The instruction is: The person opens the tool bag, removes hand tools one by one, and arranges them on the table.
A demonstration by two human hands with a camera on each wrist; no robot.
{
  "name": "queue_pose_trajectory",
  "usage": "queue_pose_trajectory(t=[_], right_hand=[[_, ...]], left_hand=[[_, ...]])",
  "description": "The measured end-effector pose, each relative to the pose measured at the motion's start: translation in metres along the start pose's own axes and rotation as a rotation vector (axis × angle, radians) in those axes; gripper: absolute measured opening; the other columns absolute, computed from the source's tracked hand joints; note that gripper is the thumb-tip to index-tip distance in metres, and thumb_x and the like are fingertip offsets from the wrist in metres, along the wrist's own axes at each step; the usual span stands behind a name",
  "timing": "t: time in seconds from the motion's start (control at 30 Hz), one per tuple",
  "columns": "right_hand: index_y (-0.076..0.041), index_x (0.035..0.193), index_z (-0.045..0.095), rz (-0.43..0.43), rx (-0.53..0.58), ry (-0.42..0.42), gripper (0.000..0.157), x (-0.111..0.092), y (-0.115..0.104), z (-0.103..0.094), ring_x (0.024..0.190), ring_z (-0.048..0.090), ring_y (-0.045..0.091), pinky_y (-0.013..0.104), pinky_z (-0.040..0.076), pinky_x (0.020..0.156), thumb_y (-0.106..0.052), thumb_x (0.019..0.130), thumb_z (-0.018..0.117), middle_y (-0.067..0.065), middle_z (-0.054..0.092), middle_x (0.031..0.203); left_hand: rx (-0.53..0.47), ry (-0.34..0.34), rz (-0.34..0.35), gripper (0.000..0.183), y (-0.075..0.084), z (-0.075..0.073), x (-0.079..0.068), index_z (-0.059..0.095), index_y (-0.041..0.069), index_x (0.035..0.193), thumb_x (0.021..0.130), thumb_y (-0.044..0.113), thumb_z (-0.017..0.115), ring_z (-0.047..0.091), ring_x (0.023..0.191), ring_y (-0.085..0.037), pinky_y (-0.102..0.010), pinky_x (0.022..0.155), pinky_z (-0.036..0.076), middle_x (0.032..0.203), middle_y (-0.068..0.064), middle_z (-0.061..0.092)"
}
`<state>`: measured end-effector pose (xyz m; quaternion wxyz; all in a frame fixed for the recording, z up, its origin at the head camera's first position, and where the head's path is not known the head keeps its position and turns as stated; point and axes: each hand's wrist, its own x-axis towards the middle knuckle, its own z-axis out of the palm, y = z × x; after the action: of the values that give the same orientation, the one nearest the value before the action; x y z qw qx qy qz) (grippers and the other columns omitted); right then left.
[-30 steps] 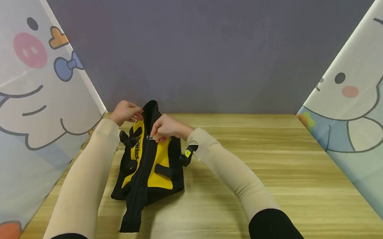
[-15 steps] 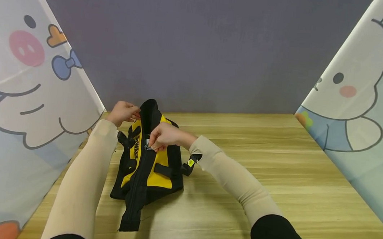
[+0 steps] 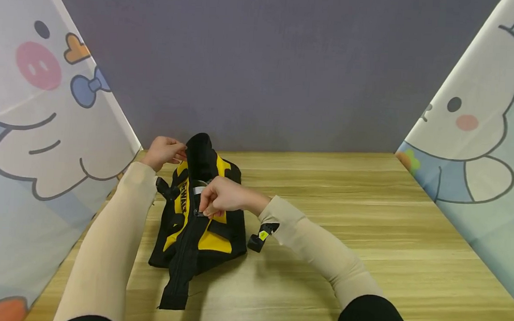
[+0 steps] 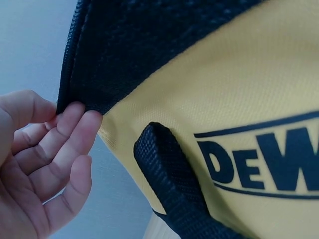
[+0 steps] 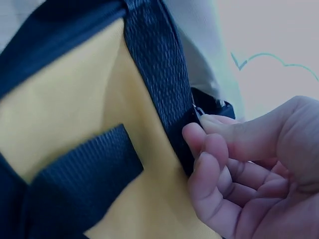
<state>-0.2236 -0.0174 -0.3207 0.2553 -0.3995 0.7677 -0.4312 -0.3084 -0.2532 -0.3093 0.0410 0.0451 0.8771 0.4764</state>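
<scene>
A yellow and black tool bag (image 3: 215, 240) with DeWALT lettering stands on the wooden table, its long top zipper running toward me. My left hand (image 3: 163, 151) pinches the far corner of its black top edge; in the left wrist view, thumb and fingertips of that hand (image 4: 47, 164) meet at this corner. Partway along the top, my right hand (image 3: 226, 196) pinches the zipper pull (image 3: 198, 212), which the right wrist view shows small and metallic between thumb and forefinger. Behind the pull the opening gapes, and a whitish item (image 3: 198, 190) shows inside, partly hidden by the hand.
Short black handle straps (image 3: 219, 229) lie on the bag's sides. A black zipper end tab (image 3: 174, 297) sticks out toward me over the table (image 3: 345, 223). A grey panel (image 3: 288, 70) stands behind, with cartoon-printed panels (image 3: 469, 181) at both sides.
My right hand has drawn the zipper pull toward me along the bag, and the gap behind it has widened, exposing the whitish item. The left hand keeps its pinch, shifting slightly left.
</scene>
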Motion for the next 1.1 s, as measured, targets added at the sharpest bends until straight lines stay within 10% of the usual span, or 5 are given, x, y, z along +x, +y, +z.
queue_pose_trajectory(t=[1.1], right_hand=[[0.001, 0.081, 0.073, -0.196, -0.121, -0.193, 0.012, -0.038, -0.03, 0.065, 0.056, 0.058, 0.0, 0.018, 0.053, 0.054, 0.01, 0.087, 0.069, 0.0, 0.069, 0.072]], left_hand=[[0.04, 0.053, 0.023, 0.035, 0.01, -0.014, -0.008, 0.061, -0.018, 0.115, 0.103, 0.012, 0.049, 0.062, 0.07, -0.005, -0.02, 0.063, 0.056, 0.075, 0.005, 0.063]])
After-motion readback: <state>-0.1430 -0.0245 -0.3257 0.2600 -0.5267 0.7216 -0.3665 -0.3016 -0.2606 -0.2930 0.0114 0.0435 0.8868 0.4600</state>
